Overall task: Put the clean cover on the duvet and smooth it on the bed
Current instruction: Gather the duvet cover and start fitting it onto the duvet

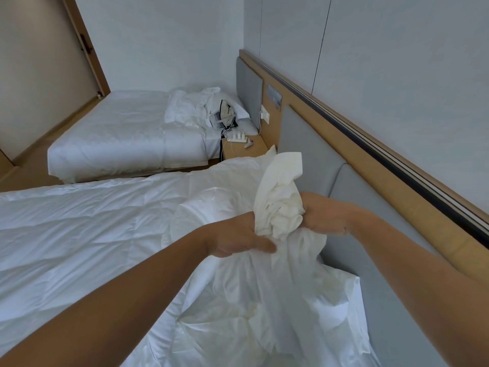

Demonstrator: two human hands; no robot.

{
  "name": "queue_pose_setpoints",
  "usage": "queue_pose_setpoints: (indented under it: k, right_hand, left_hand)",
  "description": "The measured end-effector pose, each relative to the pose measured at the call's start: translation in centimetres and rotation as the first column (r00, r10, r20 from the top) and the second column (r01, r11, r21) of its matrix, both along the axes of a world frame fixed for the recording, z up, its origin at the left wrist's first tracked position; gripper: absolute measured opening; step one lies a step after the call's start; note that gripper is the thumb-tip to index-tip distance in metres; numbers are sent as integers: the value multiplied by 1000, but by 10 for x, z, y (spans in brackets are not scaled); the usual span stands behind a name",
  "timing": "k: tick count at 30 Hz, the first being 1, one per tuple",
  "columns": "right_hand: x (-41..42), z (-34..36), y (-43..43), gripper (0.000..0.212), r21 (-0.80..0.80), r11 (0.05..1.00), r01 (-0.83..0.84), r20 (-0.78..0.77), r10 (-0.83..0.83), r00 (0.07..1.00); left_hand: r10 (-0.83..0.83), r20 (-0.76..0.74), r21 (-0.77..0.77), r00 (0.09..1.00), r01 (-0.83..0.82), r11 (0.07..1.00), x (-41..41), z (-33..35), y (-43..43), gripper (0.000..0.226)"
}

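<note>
Cover (280, 202) is a bunched cream-white wad held up by the grey headboard (304, 144), over the quilted duvet (92, 234) spread flat below. Left hand (238, 235) grips its near side with the thumb along the cloth, and right hand (324, 215) is curled round the far side. Likely light, limp, slightly slippery cotton with zero stiffness, so take it at corners or seams, not mid-panel; the duvet looks bulkier and will probably drag.
</note>
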State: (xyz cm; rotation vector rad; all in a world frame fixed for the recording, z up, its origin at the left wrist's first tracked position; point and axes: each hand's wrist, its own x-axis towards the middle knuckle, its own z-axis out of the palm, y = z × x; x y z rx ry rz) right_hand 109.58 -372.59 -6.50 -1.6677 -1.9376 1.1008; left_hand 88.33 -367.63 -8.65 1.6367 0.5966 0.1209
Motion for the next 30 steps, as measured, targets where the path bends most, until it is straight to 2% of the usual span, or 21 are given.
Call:
queue_pose_setpoints:
  k: [4, 8, 11, 14, 16, 18, 20, 22, 24, 28, 30]
  right_hand:
    - [1, -13, -12, 27, 2, 1000, 25, -86, -24, 996]
    - [4, -18, -21, 21, -35, 999, 20, -170, -26, 985]
    - [8, -17, -28, 23, -39, 999, -4, -166, -2, 986]
    - [10, -14, -31, 25, -14, 1000, -10, -66, 9, 998]
    - [12, -9, -36, 42, -74, 995, -73, -33, 71, 997]
    - [14, -2, -44, 60, -210, 965, -155, 51, 170, 984]
    - [15, -5, -47, 76, -266, 945, -189, 254, 258, 932]
    - [13, -13, -50, 74, -227, 950, -212, 375, 286, 882]
    - [12, -20, -54, 64, -169, 960, -225, 286, 266, 921]
    - [24, -38, -50, 34, -101, 989, -111, -1, 111, 994]
    - [25, -42, -51, 23, -75, 996, -56, -70, 51, 996]
  left_hand:
    - [-92, -202, 155, 975, 125, 980, 0, 10, -1, 51]
    - [-151, -298, 198, 943, 216, 956, 1, 17, -6, 56]
    - [-138, -311, 268, 940, 226, 936, 4, 16, -10, 52]
    - [-47, -249, 473, 967, 164, 866, 12, 10, -19, 42]
    - [-9, -216, 524, 976, 123, 843, 16, 5, -22, 37]
    - [18, -224, 505, 974, 100, 857, 16, 1, -25, 23]
    - [34, -230, 487, 973, 85, 869, 15, -1, -29, 12]
    - [48, -229, 475, 972, 69, 877, 16, -1, -35, 10]
    - [51, -233, 396, 971, 47, 917, 15, -2, -40, 8]
    - [28, -265, 209, 964, 29, 978, 17, -3, -58, 61]
    - [1, -284, 96, 959, 27, 995, 23, -11, -69, 61]
